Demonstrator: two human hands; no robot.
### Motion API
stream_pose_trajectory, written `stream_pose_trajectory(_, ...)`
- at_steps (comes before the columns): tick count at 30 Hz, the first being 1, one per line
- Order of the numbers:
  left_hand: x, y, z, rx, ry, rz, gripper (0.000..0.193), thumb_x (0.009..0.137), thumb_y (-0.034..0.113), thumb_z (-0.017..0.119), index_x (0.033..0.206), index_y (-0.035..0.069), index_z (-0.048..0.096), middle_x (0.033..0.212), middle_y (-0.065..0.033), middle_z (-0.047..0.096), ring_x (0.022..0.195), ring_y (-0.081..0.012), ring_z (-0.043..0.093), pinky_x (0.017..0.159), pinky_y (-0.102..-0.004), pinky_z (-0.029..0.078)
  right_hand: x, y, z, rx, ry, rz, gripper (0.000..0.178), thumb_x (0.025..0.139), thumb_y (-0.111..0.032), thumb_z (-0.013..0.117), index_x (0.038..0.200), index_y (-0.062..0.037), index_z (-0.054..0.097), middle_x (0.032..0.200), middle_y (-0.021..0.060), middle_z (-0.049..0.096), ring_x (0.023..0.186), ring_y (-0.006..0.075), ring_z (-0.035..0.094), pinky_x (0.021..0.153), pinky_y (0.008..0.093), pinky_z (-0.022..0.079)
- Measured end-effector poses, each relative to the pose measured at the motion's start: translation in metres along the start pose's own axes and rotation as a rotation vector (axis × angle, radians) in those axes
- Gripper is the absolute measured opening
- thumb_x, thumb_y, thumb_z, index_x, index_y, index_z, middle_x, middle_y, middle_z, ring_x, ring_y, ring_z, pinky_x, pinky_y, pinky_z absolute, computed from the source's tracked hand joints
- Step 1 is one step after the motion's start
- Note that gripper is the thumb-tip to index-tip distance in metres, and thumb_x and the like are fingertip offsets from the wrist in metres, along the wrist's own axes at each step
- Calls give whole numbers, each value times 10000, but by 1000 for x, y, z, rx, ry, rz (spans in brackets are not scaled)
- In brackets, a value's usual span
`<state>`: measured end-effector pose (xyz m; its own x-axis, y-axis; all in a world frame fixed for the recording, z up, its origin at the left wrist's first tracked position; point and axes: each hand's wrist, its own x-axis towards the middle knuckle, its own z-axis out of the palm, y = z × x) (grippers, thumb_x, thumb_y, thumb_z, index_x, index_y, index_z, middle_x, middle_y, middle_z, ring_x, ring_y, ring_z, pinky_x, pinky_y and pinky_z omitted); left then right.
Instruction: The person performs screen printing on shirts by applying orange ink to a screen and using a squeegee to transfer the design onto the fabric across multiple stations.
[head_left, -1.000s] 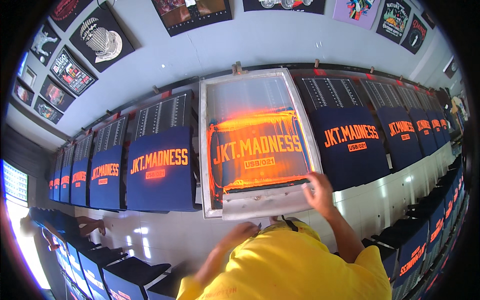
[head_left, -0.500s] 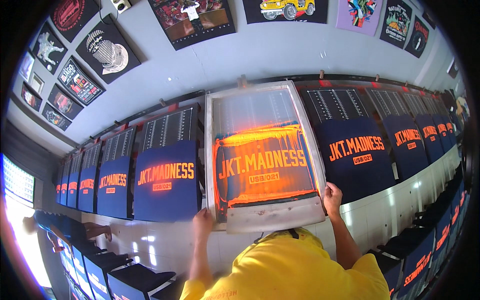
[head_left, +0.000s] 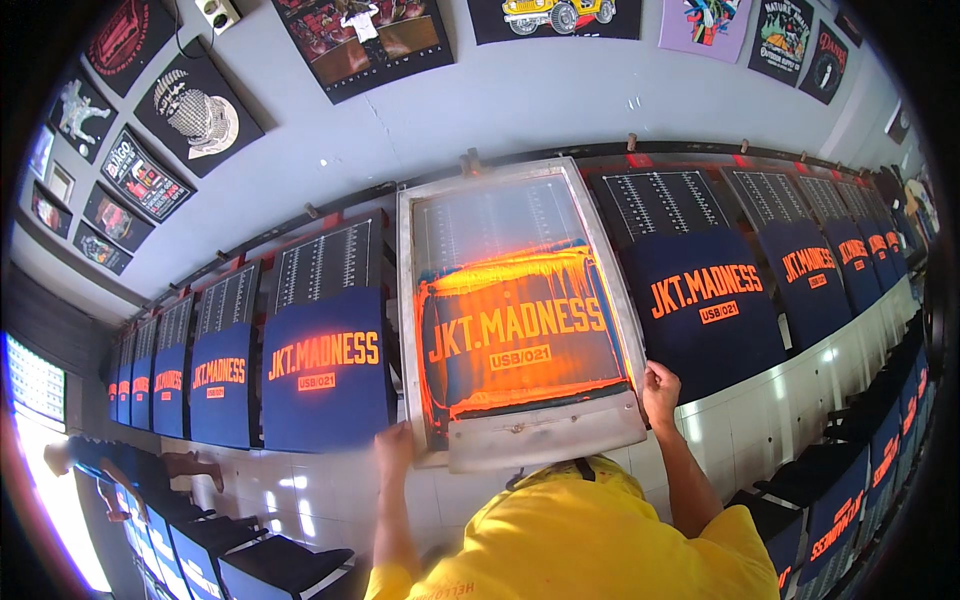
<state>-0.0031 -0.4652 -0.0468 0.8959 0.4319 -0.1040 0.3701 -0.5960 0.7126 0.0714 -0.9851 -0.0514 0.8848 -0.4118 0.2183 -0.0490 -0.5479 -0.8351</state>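
Okay, so compared with a second ago, the left hand [head_left: 394,442] is up off the person's middle and at the near left corner of the metal frame [head_left: 408,300], while the right hand [head_left: 661,390] has gone from spread fingers to fingers clamped on the frame's right edge. Left fingers look curled together, but they're blurry, so can't tell if they really grip.

The frame sits mid-row between a blue shirt [head_left: 322,415] on the left and another blue shirt [head_left: 708,365] on the right. Pretty tight on both sides; the open room is the tiled floor [head_left: 335,490] on the near side. Its long axis runs near to far, lettering upright from the person's side, with a grey bar [head_left: 545,435] lying crosswise at its near end.
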Motion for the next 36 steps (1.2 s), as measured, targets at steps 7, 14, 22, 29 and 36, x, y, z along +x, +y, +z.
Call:
stream_pose_trajectory(7, -2, 30, -8, 42, 10, 4, 292, 899, 294, 634, 943, 18, 717, 713, -216, 640, 667, -361, 665, 606, -425, 486, 4, 15, 3, -67, 29, -91, 198, 876, -19, 607, 1042, 51, 691, 796, 128, 696, 661, 152, 628, 635, 292, 496)
stream_pose_trajectory(14, -38, 67, -18, 251, 103, 191, 389, 878, 282, 686, 1192, 53, 665, 1161, -133, 692, 1068, -360, 646, 934, -433, 496, -10, -59, -51, -225, -307, -423, 437, 856, -207, 697, 1230, -2, 601, 1119, 196, 646, 1041, 372, 617, 898, 450, 494)
stream_pose_trajectory(22, -85, 135, -24, 527, -315, 943, 525, 752, 163, 733, 1256, 81, 608, 1387, -92, 532, 1316, -305, 474, 1074, -462, 397, -32, -98, -83, -687, -864, -853, 705, 724, -225, 773, 1357, -78, 499, 1266, 124, 536, 1213, 287, 501, 1037, 405, 430)
stream_pose_trajectory(29, -42, 146, 3, 484, -290, 743, 352, 675, 16, 646, 1023, 60, 621, 1055, -103, 621, 1001, -304, 624, 856, -416, 526, -4, -112, -51, -689, -761, -728, 369, 708, -94, 724, 1038, -19, 577, 1050, 115, 604, 1037, 285, 584, 892, 391, 510)
stream_pose_trajectory(36, -53, 155, 1, 522, -185, 698, 326, 673, -15, 642, 991, 53, 617, 1071, -87, 644, 1017, -289, 652, 836, -384, 565, -13, -111, -58, -563, -634, -755, 315, 641, -70, 721, 909, -19, 564, 941, 104, 591, 933, 288, 603, 816, 404, 527)
